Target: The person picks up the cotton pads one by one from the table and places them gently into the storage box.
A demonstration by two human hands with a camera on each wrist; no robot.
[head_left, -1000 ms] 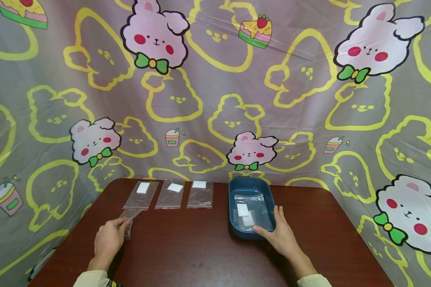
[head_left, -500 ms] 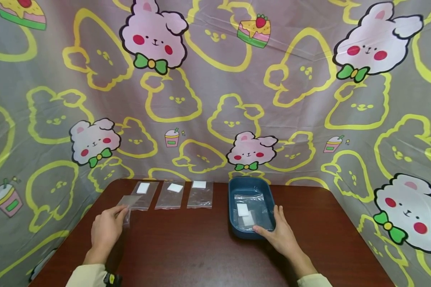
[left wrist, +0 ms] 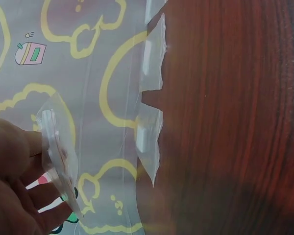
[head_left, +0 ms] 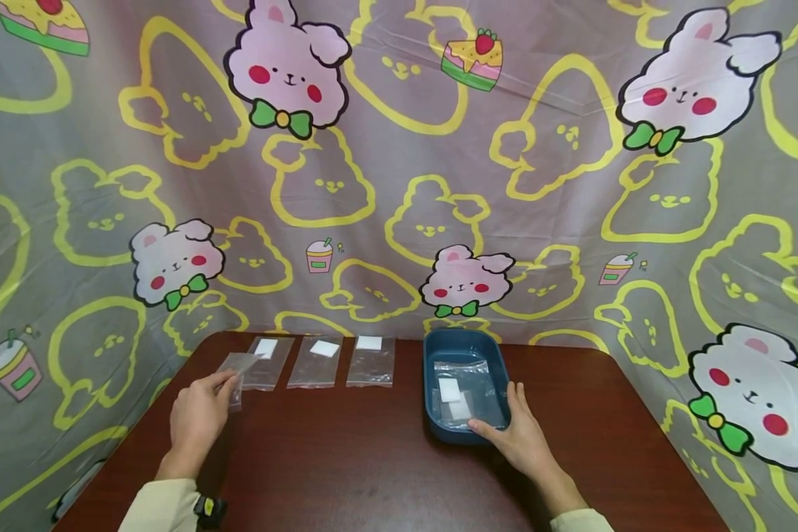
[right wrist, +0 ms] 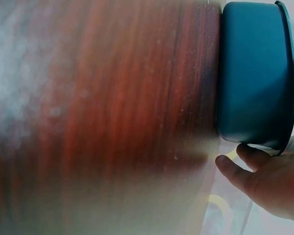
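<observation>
My left hand point(head_left: 199, 414) pinches a clear zip bag point(head_left: 242, 363) between thumb and fingertips, raised over the table's left side. In the left wrist view the bag point(left wrist: 62, 156) is seen nearly edge-on, its film hanging past the fingers. It overlaps the leftmost of three flat clear bags point(head_left: 266, 373), each with a white rectangular piece in it. My right hand point(head_left: 522, 436) holds a dark blue plastic tub point(head_left: 429, 403) at its near right corner, thumb at the rim and fingers along the side. Inside the tub lie clear bags point(head_left: 482, 395) with white pieces.
The other two flat bags, a middle one point(head_left: 312, 372) and a right one point(head_left: 371, 369), lie in a row along the back of the brown wooden table point(head_left: 346, 458). A patterned cloth point(head_left: 399, 148) hangs behind the table.
My left hand has lifted the zip bag up and away from me, toward the leftmost flat bag. My right hand and the tub have stayed in place.
</observation>
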